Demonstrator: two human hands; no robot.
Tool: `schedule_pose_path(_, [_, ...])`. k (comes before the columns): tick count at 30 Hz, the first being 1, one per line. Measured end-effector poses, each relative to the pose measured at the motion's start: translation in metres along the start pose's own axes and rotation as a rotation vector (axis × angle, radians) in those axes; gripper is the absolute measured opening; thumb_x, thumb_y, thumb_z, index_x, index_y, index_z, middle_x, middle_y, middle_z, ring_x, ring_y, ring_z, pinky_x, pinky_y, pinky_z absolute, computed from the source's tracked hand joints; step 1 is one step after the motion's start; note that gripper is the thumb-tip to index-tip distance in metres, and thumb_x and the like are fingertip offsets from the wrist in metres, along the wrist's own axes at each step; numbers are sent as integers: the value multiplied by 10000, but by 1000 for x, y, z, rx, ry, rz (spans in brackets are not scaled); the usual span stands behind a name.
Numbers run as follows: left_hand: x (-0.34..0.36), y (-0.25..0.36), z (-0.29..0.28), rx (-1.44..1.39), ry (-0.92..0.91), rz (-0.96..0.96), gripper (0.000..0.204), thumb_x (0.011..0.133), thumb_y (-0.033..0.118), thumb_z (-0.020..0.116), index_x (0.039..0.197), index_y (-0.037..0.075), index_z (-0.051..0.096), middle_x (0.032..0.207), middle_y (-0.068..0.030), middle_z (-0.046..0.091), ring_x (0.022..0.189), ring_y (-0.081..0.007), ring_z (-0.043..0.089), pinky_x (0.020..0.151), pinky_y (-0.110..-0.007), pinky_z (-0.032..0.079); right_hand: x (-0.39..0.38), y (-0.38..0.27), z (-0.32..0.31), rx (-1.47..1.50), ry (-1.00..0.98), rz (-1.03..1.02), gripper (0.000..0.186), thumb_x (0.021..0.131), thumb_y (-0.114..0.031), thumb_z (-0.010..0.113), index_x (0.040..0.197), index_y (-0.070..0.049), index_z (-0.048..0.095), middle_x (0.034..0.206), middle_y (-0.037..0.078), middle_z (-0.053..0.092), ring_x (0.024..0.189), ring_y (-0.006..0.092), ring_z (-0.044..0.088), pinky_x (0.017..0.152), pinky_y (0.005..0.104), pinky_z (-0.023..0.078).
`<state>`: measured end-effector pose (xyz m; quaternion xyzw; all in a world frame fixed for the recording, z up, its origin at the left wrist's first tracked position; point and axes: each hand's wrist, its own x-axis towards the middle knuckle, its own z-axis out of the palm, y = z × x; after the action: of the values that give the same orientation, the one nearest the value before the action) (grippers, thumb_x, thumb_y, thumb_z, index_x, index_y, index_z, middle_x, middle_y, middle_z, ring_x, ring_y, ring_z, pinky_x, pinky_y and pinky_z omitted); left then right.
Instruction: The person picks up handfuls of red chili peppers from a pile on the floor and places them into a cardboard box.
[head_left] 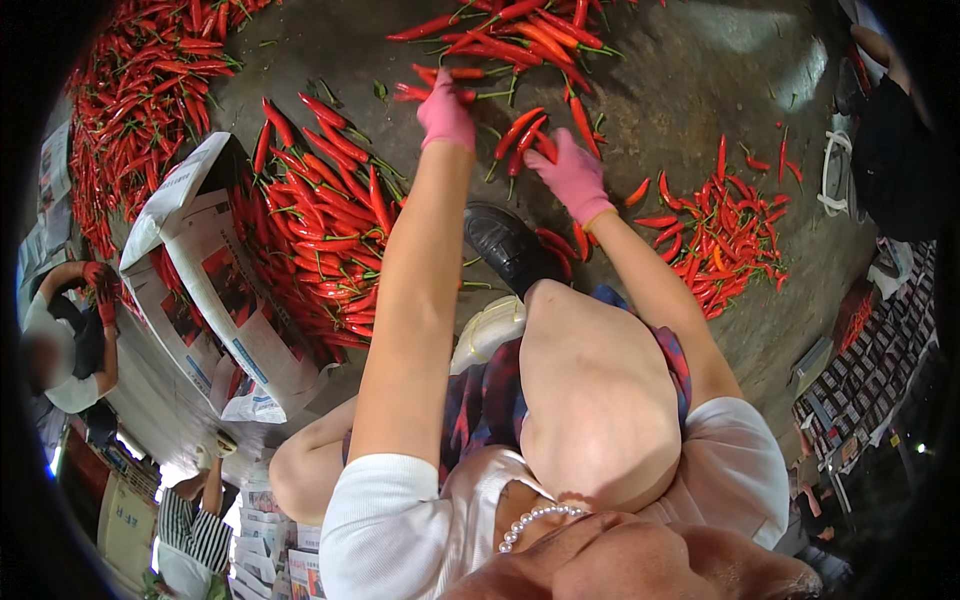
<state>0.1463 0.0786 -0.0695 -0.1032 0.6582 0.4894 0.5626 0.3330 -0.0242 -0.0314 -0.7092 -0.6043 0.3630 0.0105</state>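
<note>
At the bottom of the frame are the wearer's white shirt [385, 510], a pearl necklace [530, 522] and, right of centre, a bent knee [600, 390]. A black shoe [512, 248] stands on the grey floor [320, 50] near the middle. Beyond it, the pink-gloved right hand [572, 180] has its grip narrowed around a red chilli [546, 147], above centre. Farther up, the pink-gloved left hand [447, 118] reaches in among loose chillies [415, 93]; whether its grip is closed on any cannot be told. A heap [325, 235] of chillies lies left of the left forearm, beside newspaper wrapping [225, 285]; a smaller pile [720, 245] lies to the right. More chillies [530, 40] spread at the top centre, and a large mound [150, 110] fills the upper left. At the left edge, a co-worker [75, 340] wears red gloves [104, 298].
</note>
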Motion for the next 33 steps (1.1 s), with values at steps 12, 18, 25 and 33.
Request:
schedule_pose_path(12, [25,94,-37,1661,-84,817,426,763,292,687,1111,48,660,1005,-144,706,943,-318,672,809,-415,525,18,18,0,438,44,138,404,680,-222,644,1056,-74,648,1030,192,678,1006,377,629,867,421,502])
schedule_pose_path(18, [-20,52,-99,468,-336,458,309,786,95,695,1062,-25,628,890,-55,662,746,-122,623,645,-265,496,49,15,-41,586,-40,319,367,681,-212,652,1020,-73,634,1011,175,681,945,384,645,828,421,505])
schedule_pose_path(25, [-50,-16,-60,1811,-125,911,444,752,256,706,1178,168,616,1138,-93,626,1066,-302,610,871,-466,482,18,4,-7,142,-123,185,413,712,-214,668,1115,-122,656,1103,188,664,1093,356,607,941,428,482])
schedule_pose_path(33, [-41,17,-75,1493,-300,1000,426,790,304,713,1167,134,614,1158,-131,636,1084,-304,615,903,-433,483,-15,32,-3,-257,145,-203,406,749,-179,706,1141,-145,604,1235,102,576,1117,327,568,913,431,504])
